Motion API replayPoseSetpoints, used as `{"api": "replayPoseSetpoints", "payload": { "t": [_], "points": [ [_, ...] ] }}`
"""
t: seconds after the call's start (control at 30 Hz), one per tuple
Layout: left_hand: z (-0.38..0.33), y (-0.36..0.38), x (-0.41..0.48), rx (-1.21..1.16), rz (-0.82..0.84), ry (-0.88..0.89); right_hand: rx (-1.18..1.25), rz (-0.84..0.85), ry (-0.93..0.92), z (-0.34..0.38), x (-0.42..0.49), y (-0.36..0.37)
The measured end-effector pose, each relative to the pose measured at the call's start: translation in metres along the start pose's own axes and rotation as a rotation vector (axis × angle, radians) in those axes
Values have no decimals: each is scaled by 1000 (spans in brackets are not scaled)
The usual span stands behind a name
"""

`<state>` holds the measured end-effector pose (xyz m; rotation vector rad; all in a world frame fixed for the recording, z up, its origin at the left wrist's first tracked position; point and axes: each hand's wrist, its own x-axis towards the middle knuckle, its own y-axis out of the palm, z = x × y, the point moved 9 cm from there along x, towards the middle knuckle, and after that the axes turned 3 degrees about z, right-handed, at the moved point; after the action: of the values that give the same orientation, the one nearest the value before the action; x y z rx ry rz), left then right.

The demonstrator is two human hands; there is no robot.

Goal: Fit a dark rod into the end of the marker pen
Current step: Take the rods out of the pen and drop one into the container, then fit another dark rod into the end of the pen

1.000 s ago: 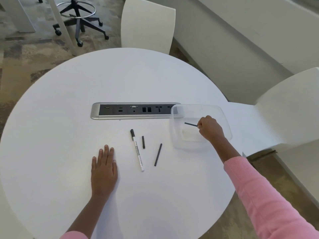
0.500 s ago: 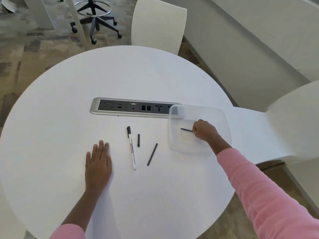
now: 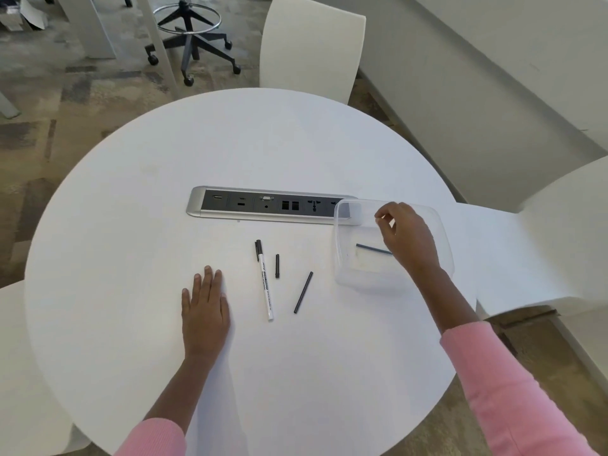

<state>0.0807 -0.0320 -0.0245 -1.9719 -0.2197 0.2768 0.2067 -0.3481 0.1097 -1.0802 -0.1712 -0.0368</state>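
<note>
Lower centre of the frame: left hand (image 3: pixel 205 307) lies flat, palm down, fingers together and holding nothing, on the round white table (image 3: pixel 131 225); pink sleeve visible at the bottom edge.

Just right of that hand: slim white marker pen with a black cap (image 3: pixel 264 280), lying lengthwise, cap end toward the top of the frame. Dark print runs along the barrel; too small to read with confidence.

Right of the pen, apart from it: short black rod (image 3: pixel 277 266), roughly parallel to the barrel. Further right, a long dark rod (image 3: pixel 303 292), tilted, upper end leaning right. Neither touches the pen.

Right of centre: clear rectangular plastic container (image 3: pixel 342 232). A dark grey rod (image 3: pixel 371 248) lies on its floor, its right end hidden behind the right hand (image 3: pixel 409 238). That hand hangs over the container with fingers loosely curled, thumb and forefinger close together, gripping nothing.

Centre, beyond the pen: silver-framed black power and data socket strip (image 3: pixel 263 205) set into the table; its right end sits behind the container corner.

Top of frame: white chair (image 3: pixel 312 44), black swivel-stool base (image 3: pixel 194 34).
</note>
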Motion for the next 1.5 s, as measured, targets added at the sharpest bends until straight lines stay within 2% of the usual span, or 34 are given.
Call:
{"api": "replayPoseSetpoints", "payload": {
  "t": [0.13,0.33,0.4,0.73,0.9,1.0,1.1,1.23,1.33,1.5],
  "points": [
    [1,1,1,-8,2,6,103,-23,-63,45,-29,11],
    [4,2,1,-26,21,26,149,244,-50,96,-77,96],
    [5,4,2,-28,32,38,147,286,-14,103,-90,119],
    [10,6,5,-88,60,49,57,370,157,110,-118,171],
    [9,4,7,-133,97,50,101,340,222,108,-119,170],
    [1,-6,8,-240,71,75,247,315,285,106,-119,168],
    [-11,-16,5,-446,54,72,426,254,343,107,-122,163],
    [-23,-4,0,-807,265,-71,578,188,317,118,-124,154],
    [-26,7,-1,-1041,368,-164,605,192,268,125,-125,150],
    [-21,8,3,-1215,362,-261,516,150,336,106,-120,143]
  ]
}}
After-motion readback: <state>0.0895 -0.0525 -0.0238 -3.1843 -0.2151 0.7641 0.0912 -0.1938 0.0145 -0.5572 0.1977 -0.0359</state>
